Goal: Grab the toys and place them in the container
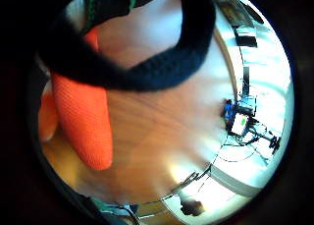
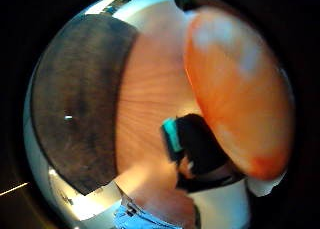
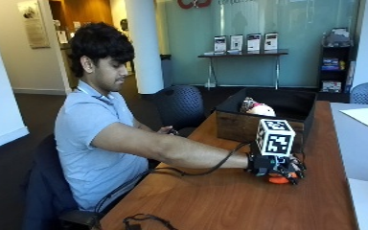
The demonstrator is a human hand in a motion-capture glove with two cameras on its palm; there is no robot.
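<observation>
On the near part of the wooden worktop (image 3: 235, 201) the gloved right hand (image 3: 274, 166) closes its fingers over one orange toy (image 3: 277, 179), which rests on the wood under the palm. Farther along the worktop stands one dark open container (image 3: 235, 125), holding one pale plush toy (image 3: 259, 109). No readable writing shows on any of these things.

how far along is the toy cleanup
Partly done, it seems. Done: a pale toy already lies in the container. In hand: the gloved right hand is on an orange toy that sits on the table, apart from the container; whether the fingers have closed round it is unclear. Left: lift it and drop it in. No other loose toys show on the table.
</observation>
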